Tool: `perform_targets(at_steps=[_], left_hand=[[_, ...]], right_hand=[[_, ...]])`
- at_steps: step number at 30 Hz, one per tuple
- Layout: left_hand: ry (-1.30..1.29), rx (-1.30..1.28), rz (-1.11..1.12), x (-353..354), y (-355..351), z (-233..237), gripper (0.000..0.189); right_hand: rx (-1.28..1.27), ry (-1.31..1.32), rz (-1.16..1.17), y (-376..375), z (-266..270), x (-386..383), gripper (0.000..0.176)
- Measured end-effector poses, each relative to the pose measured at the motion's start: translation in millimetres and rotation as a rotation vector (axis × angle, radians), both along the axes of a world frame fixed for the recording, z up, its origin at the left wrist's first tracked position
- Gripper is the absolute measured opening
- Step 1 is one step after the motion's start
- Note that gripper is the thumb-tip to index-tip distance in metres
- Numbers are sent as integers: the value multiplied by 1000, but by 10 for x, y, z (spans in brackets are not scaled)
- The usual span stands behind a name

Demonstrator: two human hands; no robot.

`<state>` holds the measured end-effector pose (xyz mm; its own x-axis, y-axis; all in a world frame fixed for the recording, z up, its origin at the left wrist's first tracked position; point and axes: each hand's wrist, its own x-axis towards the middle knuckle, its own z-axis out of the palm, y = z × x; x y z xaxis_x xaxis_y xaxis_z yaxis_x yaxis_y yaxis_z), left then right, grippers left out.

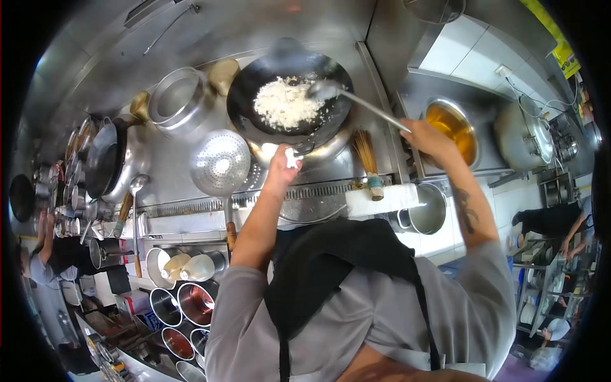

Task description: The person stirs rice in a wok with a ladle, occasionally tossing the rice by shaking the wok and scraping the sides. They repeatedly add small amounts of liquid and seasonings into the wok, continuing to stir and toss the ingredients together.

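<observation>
A black wok [245,95] sits on the stove in front of me, holding a mound of white rice [286,105]. My left hand [283,169] is closed around a folded white cloth [291,157] at the wok's near handle. In my right hand [429,140] is the end of a long metal ladle [369,108], whose bowl rests at the right side of the rice. Left of the wok lies a perforated strainer [220,162] with a wooden handle. A bamboo brush [367,159] stands to the right of the wok.
On the right are a steel bowl of amber oil [452,127] and a lidded pot [525,134]. A steel bowl [176,95] stands at the back left, near another dark wok [105,159]. Several sauce containers [195,302] sit below left. Other people work at both sides.
</observation>
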<state>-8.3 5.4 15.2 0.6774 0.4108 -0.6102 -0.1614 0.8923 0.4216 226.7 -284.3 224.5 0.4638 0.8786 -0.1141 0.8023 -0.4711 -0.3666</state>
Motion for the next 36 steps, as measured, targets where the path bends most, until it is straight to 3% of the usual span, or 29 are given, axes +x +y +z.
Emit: perform_targets(at_steps=[1, 3, 5, 7, 8, 10, 13, 14, 16, 17, 20, 22, 24, 25, 26, 28, 29, 32, 34, 36], left_hand=[[27, -16, 13, 22, -29, 104, 8], [86, -52, 36, 3, -151, 376, 12], [67, -44, 4, 34, -110, 237, 10], [41, -52, -20, 47, -26, 15, 10], [40, -53, -21, 32, -13, 24, 10], [34, -58, -26, 35, -9, 71, 9], [73, -71, -78, 74, 37, 77, 7], [80, -72, -59, 84, 53, 75, 6], [97, -86, -15, 73, 22, 19, 6], [58, -65, 4, 59, -53, -20, 4], [74, -68, 36, -261, -732, 704, 9], [-35, -106, -106, -533, -1046, 1173, 17], [78, -189, -10, -496, -839, 1011, 17], [-53, -206, 40, -403, -644, 901, 15], [-186, -41, 66, -358, -526, 863, 13], [44, -117, 90, -331, -710, 1018, 6], [19, -132, 10, -392, -872, 1263, 6], [72, -180, 75, -403, -868, 1455, 8], [-72, -129, 12, -349, -646, 925, 9], [-167, -68, 6, -536, -736, -114, 9]], right_hand=[[128, -99, 59, 148, -351, 216, 27], [78, 254, -229, 720, -562, 130, 27], [180, 482, -385, 1234, -771, -227, 34], [170, 465, -269, 1687, -1381, -289, 33], [169, 696, -277, 1695, -1365, -481, 34], [41, 503, -87, 1597, -1528, -499, 35], [87, 375, 135, 805, -805, -496, 34], [125, 334, 282, 621, -795, -340, 33], [-222, 140, 59, 416, -5, -505, 30], [-211, 43, 66, 383, 8, -522, 28], [-155, -173, 91, 255, -32, -471, 29], [-83, -220, 144, 193, -95, -465, 38], [-56, -121, 149, 167, -46, -529, 39], [-42, -78, 157, 141, 30, -560, 40], [-67, -19, 180, 36, 140, -649, 39], [-71, 49, 202, -79, 443, -683, 38], [6, 117, 306, -166, 364, -509, 45], [-186, 255, 163, -58, 271, -328, 39], [-136, 192, 156, 114, -76, -223, 37], [40, -39, 157, 263, -369, -220, 36]])
